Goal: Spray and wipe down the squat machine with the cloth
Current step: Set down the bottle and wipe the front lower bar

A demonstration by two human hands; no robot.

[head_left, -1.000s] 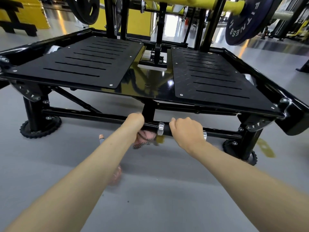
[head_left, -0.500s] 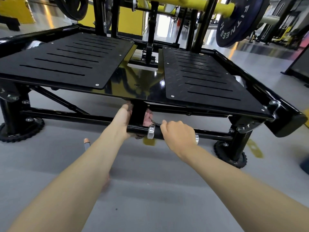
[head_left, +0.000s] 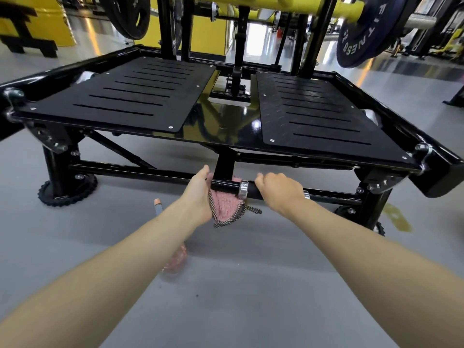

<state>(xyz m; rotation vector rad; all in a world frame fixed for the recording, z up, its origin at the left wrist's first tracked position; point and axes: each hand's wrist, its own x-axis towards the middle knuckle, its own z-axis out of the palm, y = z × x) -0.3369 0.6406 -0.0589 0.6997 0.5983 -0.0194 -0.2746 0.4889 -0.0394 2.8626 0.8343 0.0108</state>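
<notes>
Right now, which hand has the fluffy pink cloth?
The left hand, on the left of the silver ring, holds the pink cloth against the black bar. The right hand grips the bar bare, with no cloth.

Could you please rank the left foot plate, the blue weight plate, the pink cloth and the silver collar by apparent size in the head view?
1. left foot plate
2. blue weight plate (farther off, partly cropped)
3. pink cloth
4. silver collar

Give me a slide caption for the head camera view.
Left hand holds a fluffy pink cloth against the squat machine's black handle bar while the right hand grips it.
</notes>
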